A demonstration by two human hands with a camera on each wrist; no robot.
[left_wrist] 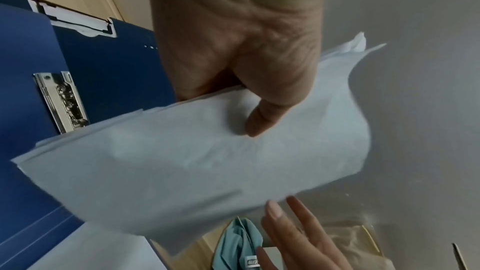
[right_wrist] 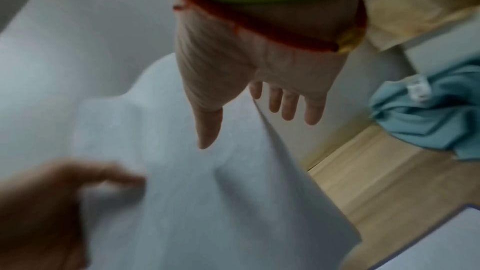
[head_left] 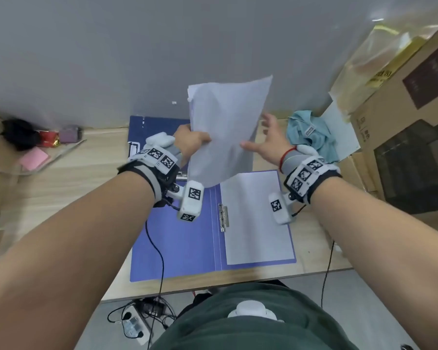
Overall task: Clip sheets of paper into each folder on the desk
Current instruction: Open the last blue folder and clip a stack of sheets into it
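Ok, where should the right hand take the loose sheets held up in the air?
On the free right edge of the sheets, coming from the right. The left hand already pinches the left edge, and the open right hand sits beside the free one.

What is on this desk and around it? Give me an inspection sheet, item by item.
Surface: light wood desk.
Job's things: open blue folder with paper under its metal clip; second blue folder behind; loose sheets held above them.
Clutter: teal cloth, pink pad, small items at far left.
Grippers: left hand pinches the sheets; right hand is spread open at their right edge.
Cables: black wrist leads run off the desk edge; power strip on floor.
Surroundings: grey wall, cardboard boxes, plastic bag.
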